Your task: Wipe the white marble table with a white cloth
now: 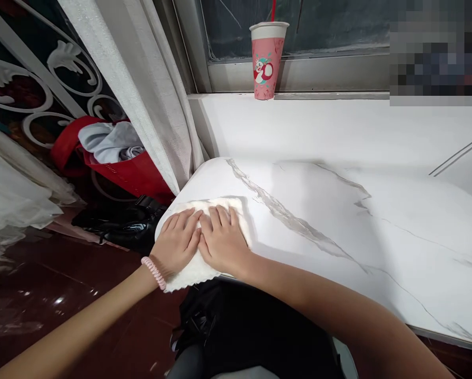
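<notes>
A cream cloth (198,271) lies spread on the left end of a white marble-patterned table (338,226), its lower edge reaching the table's near edge. My left hand (178,239) presses flat on the cloth, fingers stretched out, with a pink coil band (154,272) around the wrist. Beside it my right hand (223,239) also lies flat on the cloth with its fingers extended. The two hands touch or nearly touch at the thumbs. Neither hand is wrapped around anything.
A pink paper cup (266,66) with a red straw stands on the window ledge behind the table. Left of the table hangs a pale curtain (141,79). A red bag (129,173) holding grey cloth and a black bag (131,226) are beyond the table's left end.
</notes>
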{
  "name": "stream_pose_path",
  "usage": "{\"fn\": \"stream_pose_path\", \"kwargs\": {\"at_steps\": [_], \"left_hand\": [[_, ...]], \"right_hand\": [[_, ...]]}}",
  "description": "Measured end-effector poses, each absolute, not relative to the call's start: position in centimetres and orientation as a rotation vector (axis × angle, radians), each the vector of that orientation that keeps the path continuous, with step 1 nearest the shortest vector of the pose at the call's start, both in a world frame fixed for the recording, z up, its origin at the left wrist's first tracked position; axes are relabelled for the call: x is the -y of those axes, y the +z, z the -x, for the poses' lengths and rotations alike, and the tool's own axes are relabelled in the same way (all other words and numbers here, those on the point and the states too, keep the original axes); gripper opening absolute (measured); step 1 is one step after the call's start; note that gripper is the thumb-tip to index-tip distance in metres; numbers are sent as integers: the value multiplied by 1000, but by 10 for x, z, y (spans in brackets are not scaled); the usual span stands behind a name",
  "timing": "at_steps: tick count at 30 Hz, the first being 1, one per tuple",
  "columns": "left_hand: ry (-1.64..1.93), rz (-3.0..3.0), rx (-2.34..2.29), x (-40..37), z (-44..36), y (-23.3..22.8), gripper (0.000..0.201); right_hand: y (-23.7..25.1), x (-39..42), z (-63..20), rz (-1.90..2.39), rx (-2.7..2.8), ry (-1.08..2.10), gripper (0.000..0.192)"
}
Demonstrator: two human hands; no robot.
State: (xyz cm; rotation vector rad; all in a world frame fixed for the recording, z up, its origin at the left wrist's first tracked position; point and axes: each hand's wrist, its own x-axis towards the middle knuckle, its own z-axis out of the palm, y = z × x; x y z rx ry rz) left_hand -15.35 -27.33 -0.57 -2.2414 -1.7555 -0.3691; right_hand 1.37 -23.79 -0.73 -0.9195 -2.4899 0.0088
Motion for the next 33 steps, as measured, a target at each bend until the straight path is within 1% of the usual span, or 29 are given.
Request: {"fn": "stream_pose_path", "kwargs": {"at_steps": [2,5,9,12,17,23,28,33], "left_hand": [[-339,2240,1761,272,154,-5,49],[-292,2270,1753,250,160,-4,50],[-223,2301,1766,194,169,-4,49],[-219,2290,1859,140,167,-3,49],[-249,2285,1911,59,140,-4,47],[-371,2384,1794,-7,88,-11,45],[-462,2476,1688,-25,62,-17,45],[-481,2540,1705,0,50,-15,46]], "right_hand": [[-6,237,-14,918,2494,37,49],[-5,218,-10,932,2491,95,47],[-6,167,-2,971,2472,118,44],[-7,117,0,1021,2457,106,42],[-10,46,-18,1125,2420,85,42],[-13,7,-65,1321,2315,-4,42],[-15,5,-91,1405,2247,-29,42],[-14,32,-103,1461,2265,-49,44]]}}
